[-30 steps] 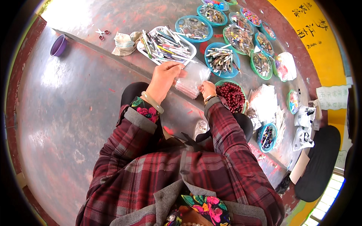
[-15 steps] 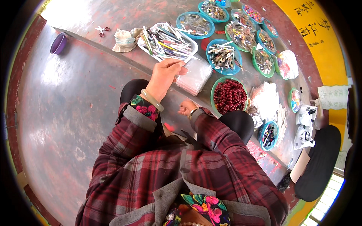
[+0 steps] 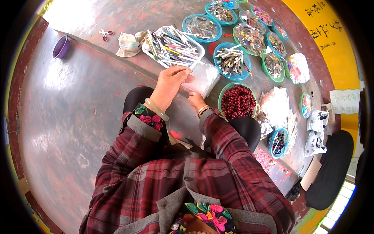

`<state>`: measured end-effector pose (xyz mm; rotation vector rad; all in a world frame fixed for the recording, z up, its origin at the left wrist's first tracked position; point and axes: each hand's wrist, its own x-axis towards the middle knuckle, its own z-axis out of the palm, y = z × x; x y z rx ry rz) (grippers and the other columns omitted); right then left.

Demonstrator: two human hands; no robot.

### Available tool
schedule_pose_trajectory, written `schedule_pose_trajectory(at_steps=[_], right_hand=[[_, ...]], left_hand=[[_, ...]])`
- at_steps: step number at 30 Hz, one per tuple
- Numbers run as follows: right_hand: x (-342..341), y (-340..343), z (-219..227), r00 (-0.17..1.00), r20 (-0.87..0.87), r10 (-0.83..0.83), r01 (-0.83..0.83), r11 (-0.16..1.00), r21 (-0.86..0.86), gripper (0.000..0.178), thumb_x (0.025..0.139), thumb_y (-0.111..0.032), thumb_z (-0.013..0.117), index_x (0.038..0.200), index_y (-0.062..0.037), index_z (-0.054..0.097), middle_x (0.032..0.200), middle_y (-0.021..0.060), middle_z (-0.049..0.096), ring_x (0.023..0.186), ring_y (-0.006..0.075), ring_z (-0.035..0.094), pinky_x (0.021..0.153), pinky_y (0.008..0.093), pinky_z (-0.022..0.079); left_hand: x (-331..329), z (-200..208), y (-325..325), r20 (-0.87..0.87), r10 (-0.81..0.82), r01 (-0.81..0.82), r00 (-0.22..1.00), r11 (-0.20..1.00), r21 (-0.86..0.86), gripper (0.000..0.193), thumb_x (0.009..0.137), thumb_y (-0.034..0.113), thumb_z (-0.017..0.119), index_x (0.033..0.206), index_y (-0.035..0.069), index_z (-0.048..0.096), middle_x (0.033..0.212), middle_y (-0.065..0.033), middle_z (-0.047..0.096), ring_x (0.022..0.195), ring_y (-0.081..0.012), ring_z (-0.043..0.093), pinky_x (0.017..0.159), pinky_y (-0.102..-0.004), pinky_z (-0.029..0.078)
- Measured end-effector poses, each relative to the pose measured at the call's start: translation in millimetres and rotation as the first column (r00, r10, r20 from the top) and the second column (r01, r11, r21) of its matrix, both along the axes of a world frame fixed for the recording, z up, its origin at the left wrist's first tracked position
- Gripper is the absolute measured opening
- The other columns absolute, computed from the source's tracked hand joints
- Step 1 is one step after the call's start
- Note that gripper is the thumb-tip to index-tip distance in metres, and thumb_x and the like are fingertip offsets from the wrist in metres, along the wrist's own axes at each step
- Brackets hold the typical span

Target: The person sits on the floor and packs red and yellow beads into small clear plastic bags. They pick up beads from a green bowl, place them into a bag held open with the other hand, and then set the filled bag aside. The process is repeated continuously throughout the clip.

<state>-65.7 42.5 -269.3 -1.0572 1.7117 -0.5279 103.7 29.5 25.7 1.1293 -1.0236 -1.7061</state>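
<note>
Clear bag stack, long axis slanting away rightward

Plastic bags whitish; beads deep red; jacket red-grey plaid; bowl purple

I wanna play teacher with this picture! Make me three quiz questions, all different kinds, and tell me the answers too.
1. True or false: the dark red beads lie in a green bowl.
2. Which is nearest the right hand? A) scissors B) stack of clear plastic C) purple bowl
3. Fill in the blank: the wide pale bangle is on the person's ____ wrist.

Key: 1. True. 2. B. 3. Left.
</note>
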Motion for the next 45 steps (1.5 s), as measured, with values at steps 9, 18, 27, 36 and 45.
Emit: schedule_pose_trajectory(at_steps=[9,18,27,36,45], right_hand=[[18.3,-24.9,130.4,0.810,-0.587,0.010,-0.273,0.891,-0.362,0.019,0.076,-0.020,0.052,0.078,-0.0048,0.064,0.089,0.0165,0.061,0.090,0.0346,0.056,0.077,0.0438,0.044],[-32.5,-59.1,94.0,0.517,-0.814,0.266,-0.558,0.826,-0.084,0.080,0.068,-0.050,0.065,0.135,-0.0190,0.033,0.144,0.0174,0.017,0.132,0.0425,0.012,0.102,0.0565,0.018],[-32.7,-61.1,61.4,0.513,-0.791,0.334,-0.478,0.876,0.060,0.094,0.067,-0.065,0.057,0.141,-0.0221,0.019,0.147,0.0174,0.005,0.132,0.0455,0.001,0.103,0.0583,0.010],[-37.7,-60.5,60.0,0.536,-0.783,0.316,-0.447,0.893,0.054,0.095,0.065,-0.067,0.058,0.141,-0.0244,0.020,0.148,0.0163,0.003,0.133,0.0442,0.000,0.101,0.0611,0.012],[-29.5,-45.3,177.0,0.706,-0.590,0.392,-0.601,0.772,-0.206,0.023,0.069,-0.021,0.051,0.076,-0.0030,0.065,0.075,0.0211,0.060,0.074,0.0382,0.058,0.067,0.0451,0.045]], left_hand=[[3.8,6.7,2.7,-0.001,0.014,-0.014,1.000,1.000,0.013,0.020,0.088,0.015,0.050,0.101,0.003,0.060,0.088,-0.0052,0.065,0.080,-0.0086,0.060,0.058,-0.0200,0.038],[4.3,12.4,3.4,0.090,-0.029,0.029,0.996,1.000,0.003,0.020,0.088,0.014,0.050,0.099,0.001,0.060,0.084,-0.0059,0.065,0.071,-0.0075,0.057,0.056,-0.0192,0.039],[12.3,18.8,4.7,0.051,-0.017,0.013,0.999,0.998,0.064,0.019,0.088,0.012,0.050,0.097,-0.001,0.061,0.082,-0.0079,0.065,0.067,-0.0079,0.056,0.053,-0.0189,0.039],[11.4,12.0,2.3,0.149,-0.031,0.027,0.988,0.999,0.034,0.019,0.089,0.015,0.049,0.096,0.001,0.061,0.082,-0.0064,0.066,0.073,-0.0088,0.060,0.056,-0.0189,0.039],[-3.7,-9.2,-2.2,0.193,-0.078,0.090,0.978,0.995,-0.054,0.021,0.088,0.019,0.050,0.098,0.003,0.061,0.085,-0.0055,0.065,0.077,-0.0101,0.060,0.057,-0.0201,0.036]])
